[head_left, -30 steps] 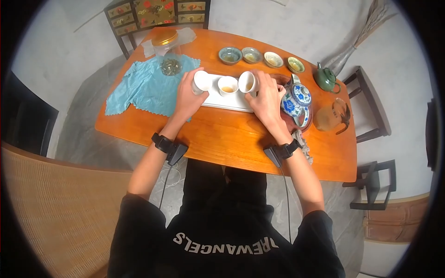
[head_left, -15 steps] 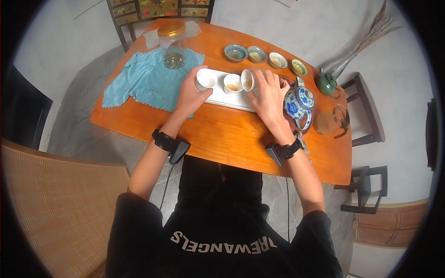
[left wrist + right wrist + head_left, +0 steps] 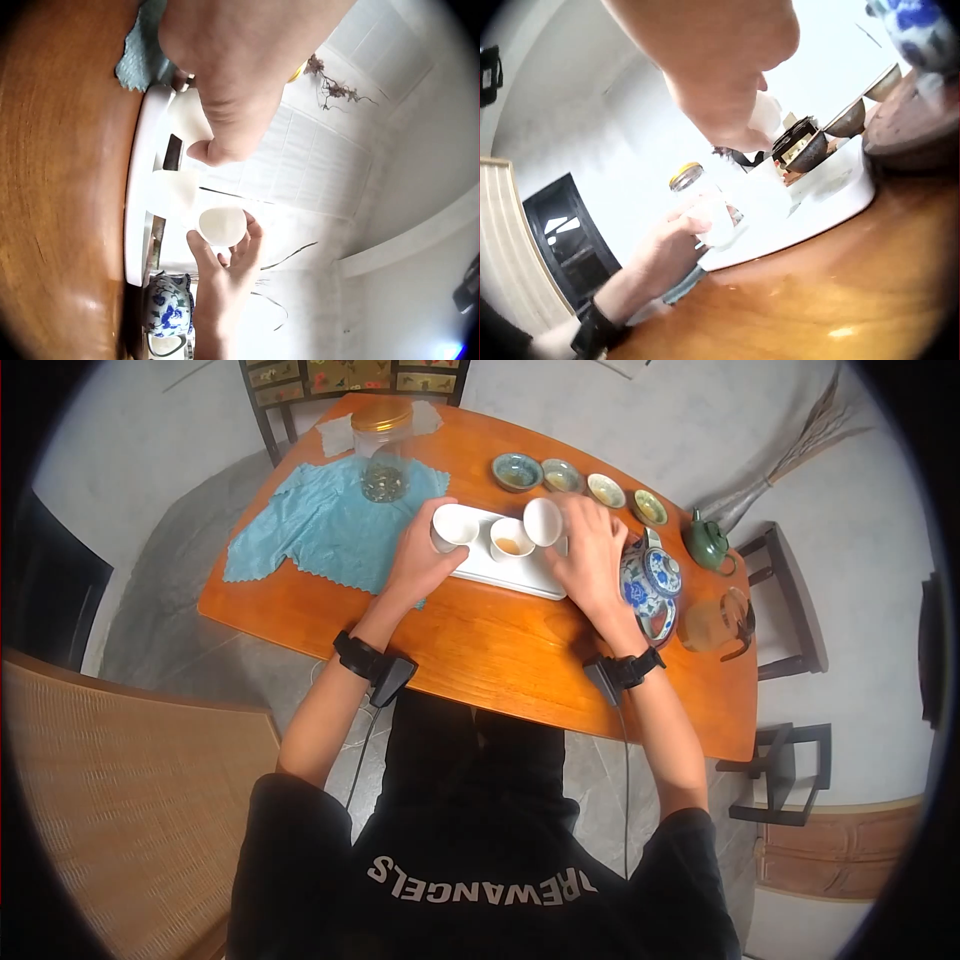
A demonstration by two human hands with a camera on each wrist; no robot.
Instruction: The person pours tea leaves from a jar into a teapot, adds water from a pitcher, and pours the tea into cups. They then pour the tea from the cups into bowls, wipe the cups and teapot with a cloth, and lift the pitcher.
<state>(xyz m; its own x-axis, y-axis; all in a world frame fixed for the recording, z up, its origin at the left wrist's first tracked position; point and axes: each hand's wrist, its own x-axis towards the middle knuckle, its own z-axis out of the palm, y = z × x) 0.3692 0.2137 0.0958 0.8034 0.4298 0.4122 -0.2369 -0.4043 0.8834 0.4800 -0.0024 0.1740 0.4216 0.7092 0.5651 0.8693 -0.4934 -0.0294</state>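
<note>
On a white tray stands a middle white cup with some amber liquid in it. The left hand grips another white cup at the tray's left end. The right hand holds a third white cup tilted, raised beside the middle cup, its mouth facing the head camera. In the left wrist view this cup is pinched between thumb and fingers, above the tray. The right wrist view shows the left hand around its cup at the tray's end.
A blue-and-white teapot stands close to the right hand, with a glass pitcher and green teapot further right. Several small bowls line the back. A lidded jar and blue cloth lie left.
The cup in the right hand has lifted and its mouth has turned more toward the head camera. The left hand still grips its cup. The head view has shifted slightly.
</note>
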